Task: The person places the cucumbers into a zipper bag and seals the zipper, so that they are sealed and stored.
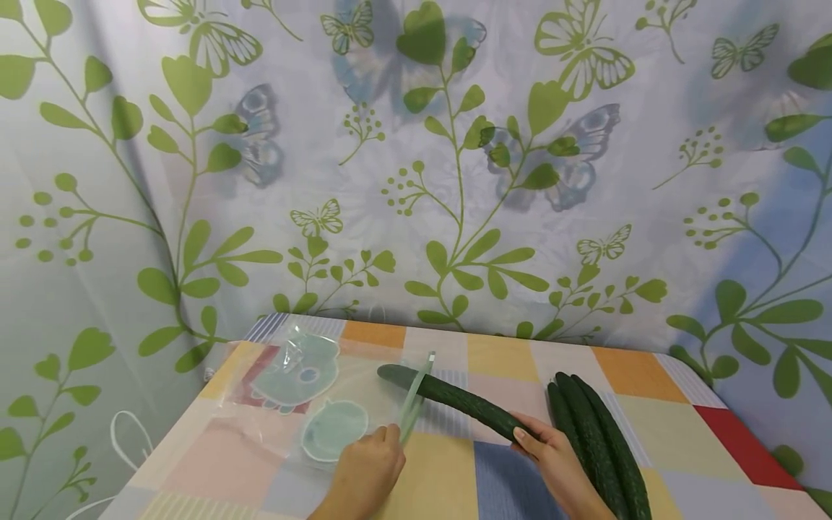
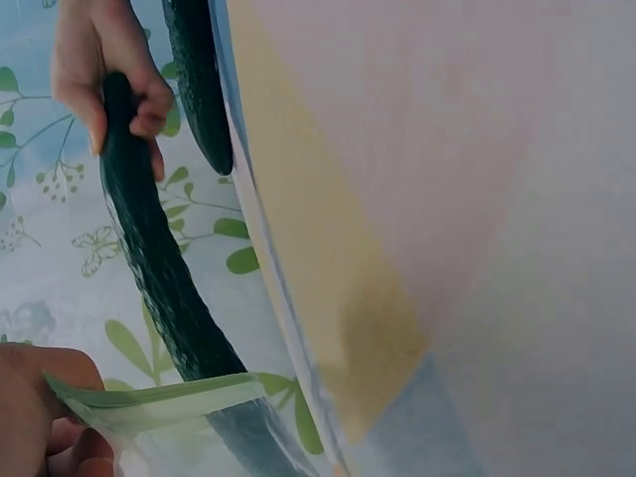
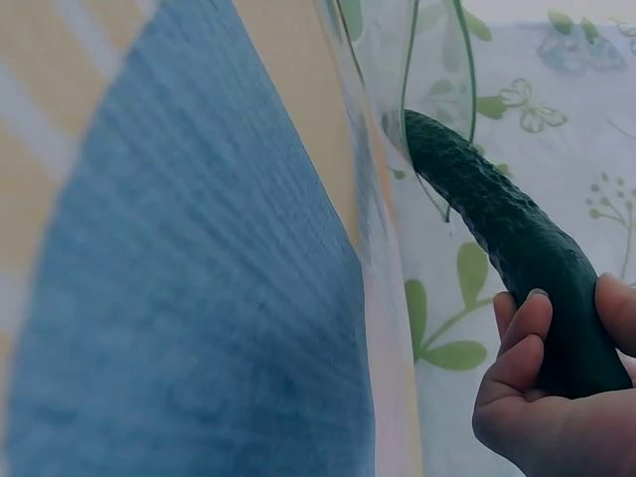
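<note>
Cucumber [image 1: 455, 396] lies slanted above the checkered worktop [image 1: 442, 484], far tip inside the mouth of a clear zip bag [image 1: 305, 404]. Right hand [image 1: 552, 455] grips its near end. Left hand [image 1: 364, 473] pinches the bag's green rim [image 1: 416, 397]. Three more cucumbers [image 1: 598, 440] lie just right.
</note>
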The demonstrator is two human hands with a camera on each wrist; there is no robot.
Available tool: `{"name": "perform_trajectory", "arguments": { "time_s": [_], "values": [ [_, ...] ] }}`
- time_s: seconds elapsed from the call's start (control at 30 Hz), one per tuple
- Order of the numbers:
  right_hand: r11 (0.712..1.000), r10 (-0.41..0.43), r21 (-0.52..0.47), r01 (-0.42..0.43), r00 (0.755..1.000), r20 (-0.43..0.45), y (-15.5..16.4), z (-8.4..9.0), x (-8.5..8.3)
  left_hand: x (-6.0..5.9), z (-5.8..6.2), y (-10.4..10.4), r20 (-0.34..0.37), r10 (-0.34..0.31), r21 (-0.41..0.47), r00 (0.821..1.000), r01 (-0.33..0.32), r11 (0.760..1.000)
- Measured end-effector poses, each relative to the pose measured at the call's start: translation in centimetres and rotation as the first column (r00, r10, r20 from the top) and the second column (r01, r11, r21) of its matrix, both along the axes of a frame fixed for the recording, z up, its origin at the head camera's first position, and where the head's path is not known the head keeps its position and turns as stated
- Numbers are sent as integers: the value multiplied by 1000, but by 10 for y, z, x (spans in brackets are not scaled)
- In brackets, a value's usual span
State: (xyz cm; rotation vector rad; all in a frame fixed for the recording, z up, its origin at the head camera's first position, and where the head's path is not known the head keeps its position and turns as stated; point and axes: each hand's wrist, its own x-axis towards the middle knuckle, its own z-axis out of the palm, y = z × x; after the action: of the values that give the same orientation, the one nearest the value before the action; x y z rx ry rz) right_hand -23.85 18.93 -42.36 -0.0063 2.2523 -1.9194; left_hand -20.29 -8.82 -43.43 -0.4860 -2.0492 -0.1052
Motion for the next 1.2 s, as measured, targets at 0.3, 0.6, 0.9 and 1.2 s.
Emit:
{"name": "perform_trajectory", "arguments": {
  "time_s": [0.3,0.6,0.9,1.2],
  "values": [
    [999,16,-49,-18,999,-38,-16,-1,-16,4,4,7,-45,-12,1,999,12,1000],
    [996,24,-87,-30,997,-67,-32,-1,-27,9,8,15,-79,-21,-16,997,20,1000],
    [991,54,-118,-68,992,-117,-47,0,-34,13,8,20,-116,-28,-34,993,24,999],
    [987,66,-134,-88,985,-159,-61,3,-40,15,7,26,-136,-50,-35,989,46,998]
  ]
}}
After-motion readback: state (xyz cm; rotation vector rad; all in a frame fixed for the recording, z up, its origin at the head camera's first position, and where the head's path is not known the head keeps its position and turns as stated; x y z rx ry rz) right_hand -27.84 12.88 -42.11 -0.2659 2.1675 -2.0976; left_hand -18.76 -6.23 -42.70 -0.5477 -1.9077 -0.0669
